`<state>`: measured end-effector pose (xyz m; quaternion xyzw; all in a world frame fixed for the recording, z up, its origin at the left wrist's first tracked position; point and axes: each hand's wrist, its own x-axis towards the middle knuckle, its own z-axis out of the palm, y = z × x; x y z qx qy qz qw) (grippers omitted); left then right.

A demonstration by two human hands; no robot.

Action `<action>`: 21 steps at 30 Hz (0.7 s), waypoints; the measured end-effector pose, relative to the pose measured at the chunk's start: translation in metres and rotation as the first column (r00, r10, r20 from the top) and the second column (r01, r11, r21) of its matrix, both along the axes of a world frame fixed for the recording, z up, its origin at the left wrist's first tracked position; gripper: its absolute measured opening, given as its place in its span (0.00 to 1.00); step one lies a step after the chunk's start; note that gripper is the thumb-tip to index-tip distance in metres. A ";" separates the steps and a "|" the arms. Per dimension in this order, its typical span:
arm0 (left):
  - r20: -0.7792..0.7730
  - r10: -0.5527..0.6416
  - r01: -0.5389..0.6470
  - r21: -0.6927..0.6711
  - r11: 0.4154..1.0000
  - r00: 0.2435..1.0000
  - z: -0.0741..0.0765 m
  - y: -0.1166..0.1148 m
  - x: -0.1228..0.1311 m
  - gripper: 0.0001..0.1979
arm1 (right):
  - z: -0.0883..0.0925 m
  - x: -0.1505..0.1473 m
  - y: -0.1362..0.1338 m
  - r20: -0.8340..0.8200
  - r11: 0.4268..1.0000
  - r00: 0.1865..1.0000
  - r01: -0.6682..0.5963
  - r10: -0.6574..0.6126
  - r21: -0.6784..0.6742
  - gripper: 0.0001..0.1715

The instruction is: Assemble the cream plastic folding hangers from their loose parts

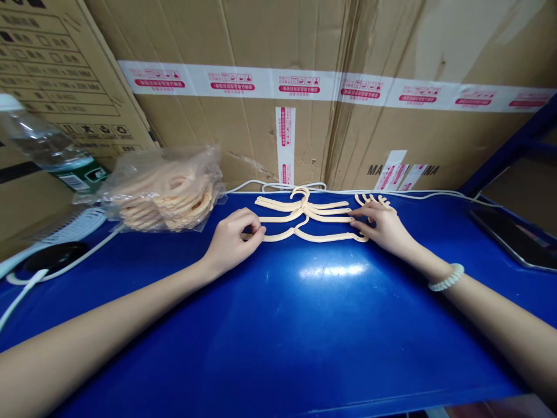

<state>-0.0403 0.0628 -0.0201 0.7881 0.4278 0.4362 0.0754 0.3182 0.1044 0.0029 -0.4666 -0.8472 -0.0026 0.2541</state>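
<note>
Several cream plastic hangers (324, 237) lie in a row at the back of the blue table, their hooks overlapping near the middle. My left hand (235, 238) is closed in a pinch at the left end of the nearest hanger and hides that tip. Over at the right ends, my right hand (383, 226) has its thumb and fingertips around the end of a hanger; exactly which one is hard to tell. Just behind that hand, a cluster of small curved cream pieces (369, 200) partly shows.
A clear plastic bag (169, 186) full of cream hangers sits at the left, near a bottle (56, 151). A black round object (56, 257) and white cables lie there too. Cardboard boxes (243, 133) form the back wall. A phone (517, 238) lies at the right.
</note>
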 end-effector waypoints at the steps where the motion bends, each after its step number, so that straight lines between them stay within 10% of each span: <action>1: -0.006 -0.003 0.003 0.007 1.000 1.000 0.000 0.000 0.000 0.11 | 0.000 -0.001 0.001 -0.006 1.000 1.000 -0.010 0.010 -0.012 0.14; 9: -0.015 0.004 -0.003 0.107 0.994 1.000 0.001 -0.003 0.001 0.11 | 0.006 -0.005 -0.004 -0.286 0.971 0.954 0.018 -0.088 -0.239 0.14; 14: -0.063 0.029 -0.018 0.170 0.985 0.998 0.003 -0.005 0.003 0.11 | 0.018 -0.004 -0.017 -0.667 0.870 0.706 -0.149 -0.239 -0.470 0.24; 21: -0.080 0.114 -0.089 0.265 0.960 0.990 0.002 -0.007 0.003 0.11 | 0.036 -0.011 -0.032 -0.816 0.854 0.521 -0.278 -0.250 -0.439 0.25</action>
